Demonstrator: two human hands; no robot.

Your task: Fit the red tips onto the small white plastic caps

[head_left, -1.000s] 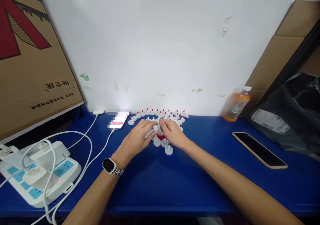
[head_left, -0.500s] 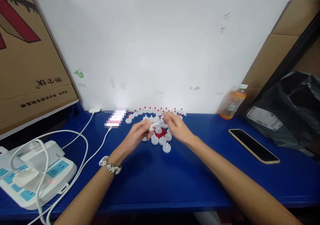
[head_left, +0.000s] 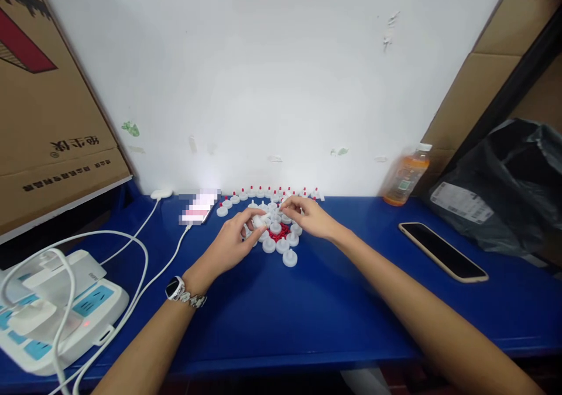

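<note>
My left hand (head_left: pixel 237 236) is closed on a translucent white nozzle cap (head_left: pixel 260 221), thumb on the near side and fingers on the far side. To the right, my right hand (head_left: pixel 311 216) hangs over the pile with thumb and forefinger drawn together. Whatever is between those fingertips is too small to make out. Beneath and between the hands lie several white nozzle caps (head_left: pixel 290 258) around a heap of small red tips (head_left: pixel 278 233). Behind them, a curved row of white caps with red tips (head_left: pixel 252 192) stands upright near the wall.
On the blue table (head_left: pixel 272 319), a power strip (head_left: pixel 83 325) with white cables lies left, near a lit phone (head_left: pixel 199 208). A dark phone (head_left: pixel 443 251), an orange drink bottle (head_left: pixel 406 175) and a black plastic bag (head_left: pixel 487 190) are right. A cardboard box (head_left: pixel 57 108) stands left.
The left hand has turned, showing more of the watch, and its cap has tilted. My right hand has shifted slightly down-left, its fingers less curled. The whole view has moved a little.
</note>
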